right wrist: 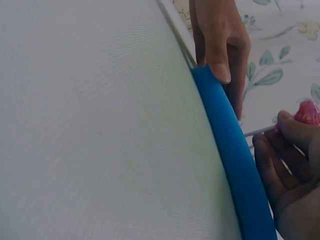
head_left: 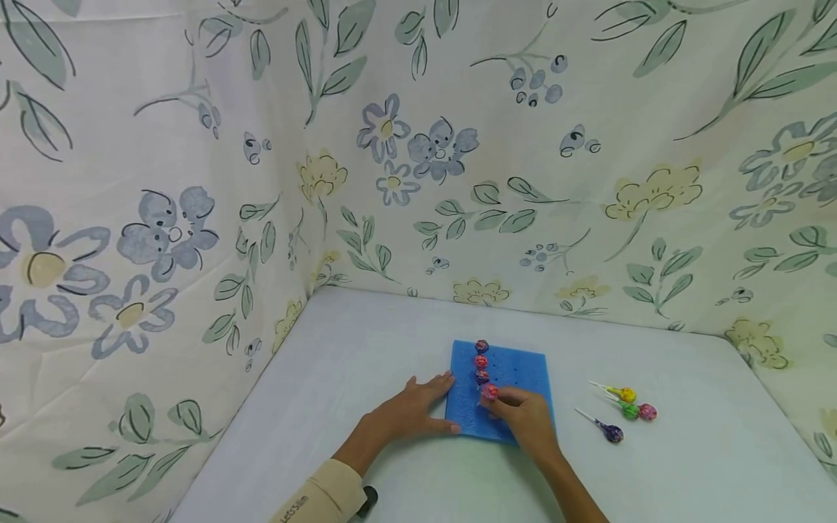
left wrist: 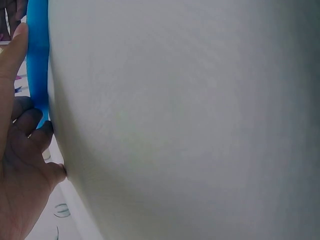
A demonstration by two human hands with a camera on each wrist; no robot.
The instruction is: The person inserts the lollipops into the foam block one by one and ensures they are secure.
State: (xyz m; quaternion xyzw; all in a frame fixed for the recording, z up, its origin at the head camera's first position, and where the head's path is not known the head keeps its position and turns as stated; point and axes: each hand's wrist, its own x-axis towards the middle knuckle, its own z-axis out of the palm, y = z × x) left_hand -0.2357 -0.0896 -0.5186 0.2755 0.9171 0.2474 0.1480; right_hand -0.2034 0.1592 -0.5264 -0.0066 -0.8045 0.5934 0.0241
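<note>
A blue foam board (head_left: 466, 414) with small holes lies on the table. Upright in a column near its left side stand several lollipops: a dark one (head_left: 482, 346) farthest back, a red one (head_left: 481, 361), then a purple one (head_left: 482, 377). My right hand (head_left: 528, 421) pinches a pink-red lollipop (head_left: 489, 392) just in front of them, over the board. Whether its stick sits in a hole I cannot tell. With fingers and thumb spread, my left hand (head_left: 412, 408) touches the board's left edge, the thumb near the front corner. In the right wrist view the held lollipop's wrapper (right wrist: 307, 113) shows above the right thumb.
To the board's right lie loose lollipops: a yellow one (head_left: 628, 394), a green one (head_left: 631, 411), a pink one (head_left: 647, 412) and a dark purple one (head_left: 613, 434). Floral cloth (head_left: 418, 247) hangs behind and left of the white table (head_left: 366, 327).
</note>
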